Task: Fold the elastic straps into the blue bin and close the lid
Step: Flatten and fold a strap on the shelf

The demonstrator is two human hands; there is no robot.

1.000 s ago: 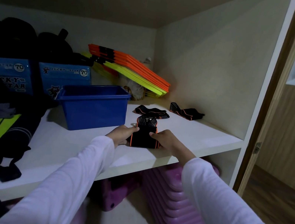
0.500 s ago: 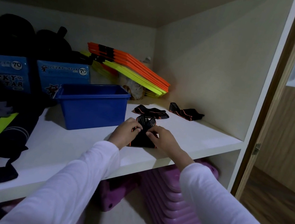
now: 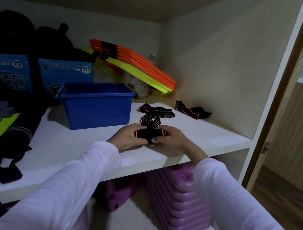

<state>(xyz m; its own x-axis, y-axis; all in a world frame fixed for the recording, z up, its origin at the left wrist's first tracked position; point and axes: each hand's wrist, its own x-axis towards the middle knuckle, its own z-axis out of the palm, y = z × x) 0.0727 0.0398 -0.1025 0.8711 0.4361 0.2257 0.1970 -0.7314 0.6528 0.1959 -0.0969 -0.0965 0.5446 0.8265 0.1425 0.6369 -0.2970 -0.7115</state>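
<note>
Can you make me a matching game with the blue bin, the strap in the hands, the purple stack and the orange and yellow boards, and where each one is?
Things:
1. blue bin
2. strap in the hands
3. purple stack
4. orange and yellow boards

Places:
A. on the lower shelf
B. leaning at the back corner of the shelf
C. near the front edge of the shelf, gripped by the left hand and the right hand
D. standing open on the shelf, left of the hands

Pairs: 1-D, 2-C, 3-A, 4-B
</note>
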